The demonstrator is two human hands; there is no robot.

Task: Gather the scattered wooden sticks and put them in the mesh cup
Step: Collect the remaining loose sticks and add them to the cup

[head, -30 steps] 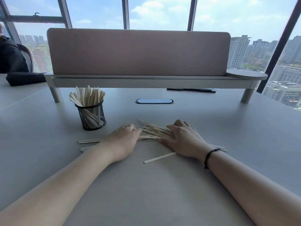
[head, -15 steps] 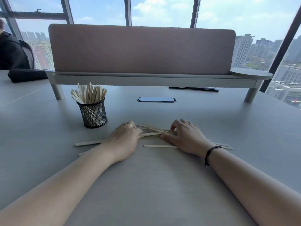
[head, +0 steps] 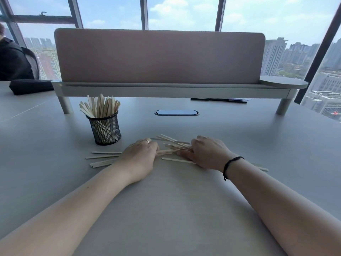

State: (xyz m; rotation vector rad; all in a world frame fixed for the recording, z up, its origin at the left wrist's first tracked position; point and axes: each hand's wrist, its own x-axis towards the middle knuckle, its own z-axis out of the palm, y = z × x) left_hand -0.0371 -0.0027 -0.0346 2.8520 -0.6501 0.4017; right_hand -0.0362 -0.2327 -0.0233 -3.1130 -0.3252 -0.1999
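A black mesh cup (head: 105, 130) stands left of centre on the grey table (head: 184, 209), with several wooden sticks (head: 99, 106) upright in it. Loose wooden sticks (head: 172, 146) lie in a bunch between my hands, just right of the cup. My right hand (head: 207, 152) grips the right end of that bunch, with its thumb low against the table. Palm down, my left hand (head: 139, 156) rests on the left end. More sticks (head: 104, 157) poke out to its left, one stick (head: 177, 160) lies in front, and another (head: 262, 168) shows behind my right wrist.
A pink desk divider on a raised grey shelf (head: 166, 89) crosses the back of the table, with a cable port (head: 176, 112) in front of it. A black bag (head: 31, 86) and a seated person (head: 13, 60) are at the far left. A dark pen (head: 218, 100) lies under the shelf.
Both hands have slid toward each other, raking the spread sticks into a tighter bunch. My right hand's fingers have curled onto the bunch.
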